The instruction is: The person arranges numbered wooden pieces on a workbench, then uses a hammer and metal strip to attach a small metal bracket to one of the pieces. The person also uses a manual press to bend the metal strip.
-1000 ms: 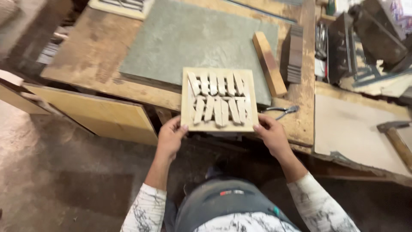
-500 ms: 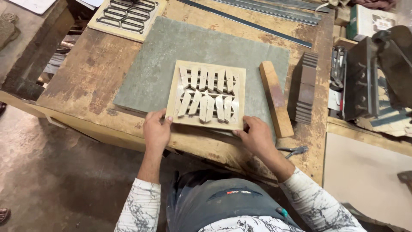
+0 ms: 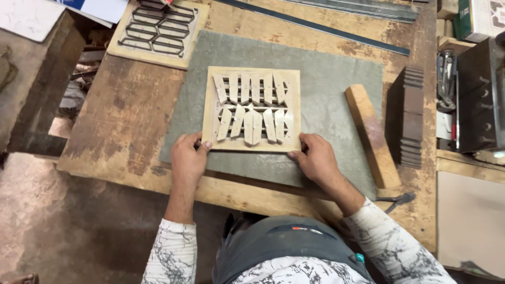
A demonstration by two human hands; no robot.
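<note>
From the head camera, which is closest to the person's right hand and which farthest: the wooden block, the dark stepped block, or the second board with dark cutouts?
Measured from the right hand:
1. Wooden block, just to its right on the grey mat.
2. Dark stepped block, farther right, beyond the wooden block.
3. Board with dark cutouts, far up at the bench's top left.

Long sleeves on both arms, white with a grey-black marbled, crackle-like print, cuffs ending just above the wrists. Left hand (image 3: pixel 189 160) and right hand (image 3: pixel 317 160) are bare, no gloves or rings visible. Dark grey apron-type front below, tiny red mark, teal bit at its right edge.
</note>
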